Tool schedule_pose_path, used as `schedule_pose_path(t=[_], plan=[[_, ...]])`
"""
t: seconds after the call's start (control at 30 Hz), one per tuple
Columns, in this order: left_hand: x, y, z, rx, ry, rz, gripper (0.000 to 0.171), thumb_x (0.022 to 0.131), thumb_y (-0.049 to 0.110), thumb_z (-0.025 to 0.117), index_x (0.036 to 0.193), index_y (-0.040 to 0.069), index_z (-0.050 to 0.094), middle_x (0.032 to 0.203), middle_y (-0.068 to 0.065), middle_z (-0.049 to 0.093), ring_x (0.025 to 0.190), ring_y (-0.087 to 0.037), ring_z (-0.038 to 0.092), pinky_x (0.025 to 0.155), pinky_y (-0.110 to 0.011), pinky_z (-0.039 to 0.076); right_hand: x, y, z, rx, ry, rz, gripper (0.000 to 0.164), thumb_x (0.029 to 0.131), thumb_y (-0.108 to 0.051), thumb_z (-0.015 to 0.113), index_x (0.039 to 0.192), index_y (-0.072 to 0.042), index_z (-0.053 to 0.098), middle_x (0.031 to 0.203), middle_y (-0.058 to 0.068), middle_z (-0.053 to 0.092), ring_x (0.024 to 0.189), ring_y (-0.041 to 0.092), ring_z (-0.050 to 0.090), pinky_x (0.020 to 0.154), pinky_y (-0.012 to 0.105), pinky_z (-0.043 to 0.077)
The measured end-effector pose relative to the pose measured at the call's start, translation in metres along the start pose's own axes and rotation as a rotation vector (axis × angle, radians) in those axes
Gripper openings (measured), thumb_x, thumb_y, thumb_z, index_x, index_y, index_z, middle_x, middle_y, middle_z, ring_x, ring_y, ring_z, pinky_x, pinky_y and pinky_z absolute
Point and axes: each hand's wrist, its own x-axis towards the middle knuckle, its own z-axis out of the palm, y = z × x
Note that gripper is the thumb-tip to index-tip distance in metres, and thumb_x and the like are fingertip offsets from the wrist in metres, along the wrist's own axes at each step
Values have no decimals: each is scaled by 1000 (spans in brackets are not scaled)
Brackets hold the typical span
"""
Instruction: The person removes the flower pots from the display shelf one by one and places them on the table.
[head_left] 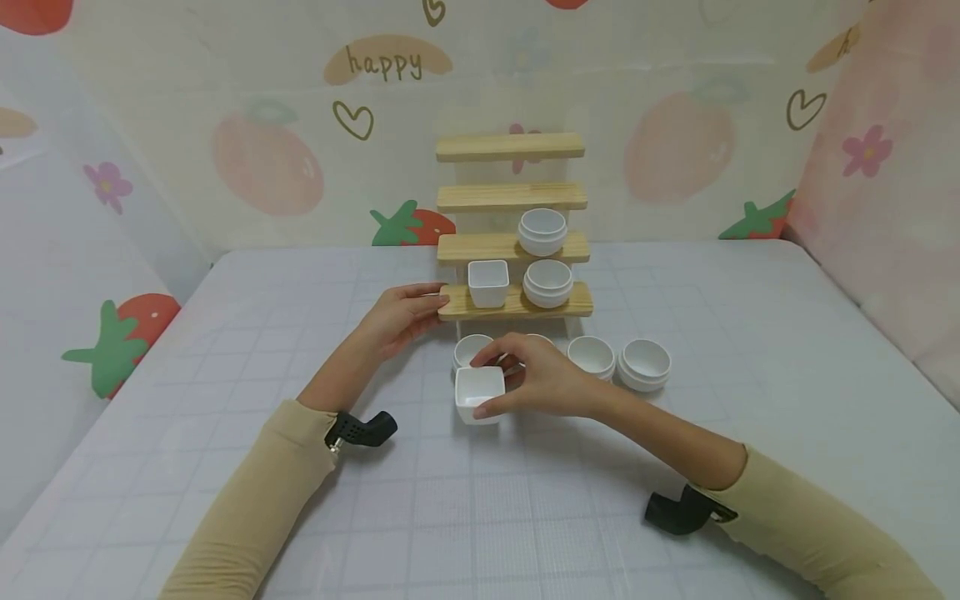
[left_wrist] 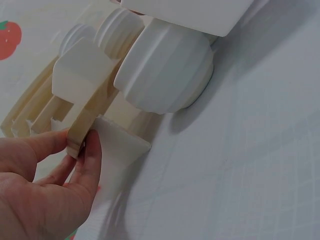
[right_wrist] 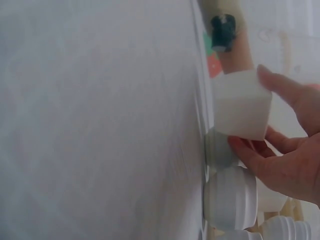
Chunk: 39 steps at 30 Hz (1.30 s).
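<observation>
My right hand [head_left: 547, 379] pinches a small square white cup [head_left: 478, 392] by opposite sides, thumb at the near side and fingers at the far side. The cup is held above the table, in front of a round white bowl [head_left: 471, 346]. With thumb and fingers, my left hand [head_left: 397, 321] grips the left end of the lowest wooden shelf [head_left: 480, 313], plain in the left wrist view. On that shelf stand another square cup [head_left: 488, 285] and a round ribbed bowl [head_left: 548, 283]. One more round bowl [head_left: 543, 232] sits on the shelf above, at the right.
Two round bowls, one nearer the middle [head_left: 592, 357] and one farther right [head_left: 645, 365], stand on the table [head_left: 450, 517]. Another bowl is mostly hidden behind my right hand. The upper shelves [head_left: 510, 147] rise in steps toward the printed backdrop [head_left: 262, 50].
</observation>
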Motion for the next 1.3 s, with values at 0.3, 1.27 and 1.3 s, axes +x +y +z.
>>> schedule_pose_path(t=[0.3, 1.27, 1.3], plan=[[-1, 2, 1, 4, -2, -5, 52, 107, 1, 55, 155, -12, 41, 138, -19, 55, 89, -6, 67, 78, -15, 59, 0, 5, 2, -10, -37, -9, 52, 75, 3, 93, 120, 6, 67, 115, 15, 68, 94, 15, 67, 85, 30, 65], [2, 2, 1, 6, -2, -32, 54, 108, 3, 55, 158, -10, 38, 152, -24, 47, 96, -7, 65, 80, -15, 59, -3, 2, 5, -127, -50, -20, 55, 74, -3, 97, 120, 6, 69, 112, 12, 64, 101, 19, 65, 87, 29, 64], [2, 2, 1, 5, -2, -31, 54, 108, 2, 55, 157, -10, 38, 152, -24, 47, 96, -8, 65, 80, -15, 59, -3, 2, 5, -135, -52, -22, 55, 74, -4, 97, 120, 6, 69, 112, 12, 63, 101, 19, 65, 87, 29, 64]])
